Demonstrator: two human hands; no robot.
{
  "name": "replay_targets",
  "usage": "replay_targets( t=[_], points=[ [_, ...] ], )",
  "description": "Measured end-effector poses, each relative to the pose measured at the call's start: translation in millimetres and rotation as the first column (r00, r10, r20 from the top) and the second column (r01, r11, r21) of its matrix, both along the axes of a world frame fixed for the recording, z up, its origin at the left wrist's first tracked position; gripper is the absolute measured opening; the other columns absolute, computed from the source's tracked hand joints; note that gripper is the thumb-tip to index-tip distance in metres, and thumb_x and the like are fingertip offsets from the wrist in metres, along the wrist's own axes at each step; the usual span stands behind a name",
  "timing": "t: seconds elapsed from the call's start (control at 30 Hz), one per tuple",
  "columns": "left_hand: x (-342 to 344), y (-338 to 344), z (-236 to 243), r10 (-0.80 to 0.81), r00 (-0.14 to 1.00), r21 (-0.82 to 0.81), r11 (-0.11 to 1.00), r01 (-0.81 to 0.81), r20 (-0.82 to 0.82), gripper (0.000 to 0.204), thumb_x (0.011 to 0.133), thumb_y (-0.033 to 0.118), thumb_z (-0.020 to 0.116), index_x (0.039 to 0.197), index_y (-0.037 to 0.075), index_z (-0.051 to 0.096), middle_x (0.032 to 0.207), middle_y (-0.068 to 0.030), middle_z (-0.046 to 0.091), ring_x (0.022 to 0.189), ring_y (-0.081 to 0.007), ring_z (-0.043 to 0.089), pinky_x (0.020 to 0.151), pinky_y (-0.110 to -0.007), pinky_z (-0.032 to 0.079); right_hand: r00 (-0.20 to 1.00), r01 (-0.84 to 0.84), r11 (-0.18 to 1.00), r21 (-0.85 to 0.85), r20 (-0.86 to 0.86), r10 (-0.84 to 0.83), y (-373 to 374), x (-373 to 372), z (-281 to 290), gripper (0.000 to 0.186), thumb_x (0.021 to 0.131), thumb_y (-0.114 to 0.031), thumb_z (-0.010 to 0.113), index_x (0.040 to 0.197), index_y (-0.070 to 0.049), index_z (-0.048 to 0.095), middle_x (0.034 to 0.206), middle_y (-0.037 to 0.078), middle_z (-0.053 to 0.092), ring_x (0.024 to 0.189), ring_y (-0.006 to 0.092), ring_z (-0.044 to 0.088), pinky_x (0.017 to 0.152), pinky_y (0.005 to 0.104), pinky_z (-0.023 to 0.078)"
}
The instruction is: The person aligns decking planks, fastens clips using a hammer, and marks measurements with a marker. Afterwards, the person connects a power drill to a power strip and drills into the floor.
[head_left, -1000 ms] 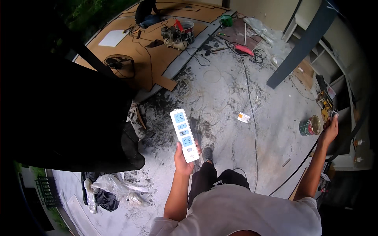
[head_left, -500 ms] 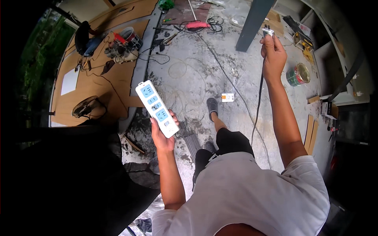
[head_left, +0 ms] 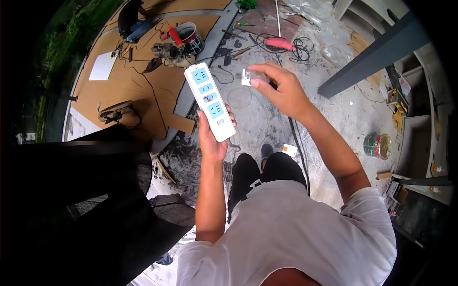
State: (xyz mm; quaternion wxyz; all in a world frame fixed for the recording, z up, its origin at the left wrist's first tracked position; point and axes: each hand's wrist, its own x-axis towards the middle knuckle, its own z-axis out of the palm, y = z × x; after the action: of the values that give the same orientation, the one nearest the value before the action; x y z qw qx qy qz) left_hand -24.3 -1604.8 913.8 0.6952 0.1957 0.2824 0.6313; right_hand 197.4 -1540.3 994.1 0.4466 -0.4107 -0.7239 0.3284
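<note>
My left hand (head_left: 213,142) is closed round the lower end of a white power strip (head_left: 223,129) with blue socket panels. The strip tilts in front of me, sockets facing up. To its right, level with its upper part, my right hand (head_left: 285,93) pinches a plug (head_left: 246,77) with a white end and a partly clear body. The plug points toward the strip, with a gap between them. A black cable (head_left: 299,145) hangs below my right hand toward the floor; its join with the plug is hidden by the hand.
Cardboard sheets (head_left: 200,35) cover the left floor, with a crouching person (head_left: 131,21), a paint-stained bucket (head_left: 192,40) and a fan (head_left: 116,112). A pink power tool (head_left: 280,44) lies among cords ahead. At right are a grey post (head_left: 369,59) and a green tin (head_left: 372,145).
My right hand has come down and left with the plug, from far right to close beside the power strip. The power strip is higher in view. My view has turned, shifting the surroundings.
</note>
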Motion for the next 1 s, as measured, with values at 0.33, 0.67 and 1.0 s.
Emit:
replay_targets(
  t=[0.33,0.67,1.0],
  points=[
    [-15,139,-54,-0.173,0.974,-0.084,0.983,0.162,-0.147,0.058,0.109,0.052,0.039,0.139,0.003,0.049,0.113,-0.0127,0.066,0.092,-0.0219,0.068,0.079,-0.037,0.059,0.988,0.146,0.985,-0.093,0.067,-0.14,95,-53,-70,0.037,0.093,-0.02,0.075,0.123,-0.001,0.066,0.099,0.014,0.062,0.076,0.0272,0.065,0.069,0.0359,0.054],
    [-23,258,-90,-0.297,0.849,-0.062,0.952,0.301,-0.437,0.061,0.109,0.047,0.045,0.152,0.004,0.038,0.13,-0.0094,0.06,0.104,-0.0168,0.063,0.088,-0.033,0.054,0.912,0.389,0.894,-0.224,0.23,-0.34,200,-72,-78,0.037,0.095,-0.025,0.074,0.117,0.003,0.069,0.093,0.017,0.064,0.076,0.0302,0.064,0.07,0.0386,0.053],
    [-26,315,-120,-0.31,0.678,0.029,0.898,0.44,-0.666,0.063,0.107,0.024,0.054,0.161,0.001,0.03,0.161,-0.017,0.04,0.149,-0.0262,0.037,0.122,-0.036,0.027,0.963,0.205,0.881,-0.427,0.248,-0.104,278,-39,-120,0.033,0.095,-0.021,0.073,0.116,0.004,0.07,0.094,0.016,0.067,0.082,0.0264,0.064,0.075,0.0356,0.05]
  ],
)
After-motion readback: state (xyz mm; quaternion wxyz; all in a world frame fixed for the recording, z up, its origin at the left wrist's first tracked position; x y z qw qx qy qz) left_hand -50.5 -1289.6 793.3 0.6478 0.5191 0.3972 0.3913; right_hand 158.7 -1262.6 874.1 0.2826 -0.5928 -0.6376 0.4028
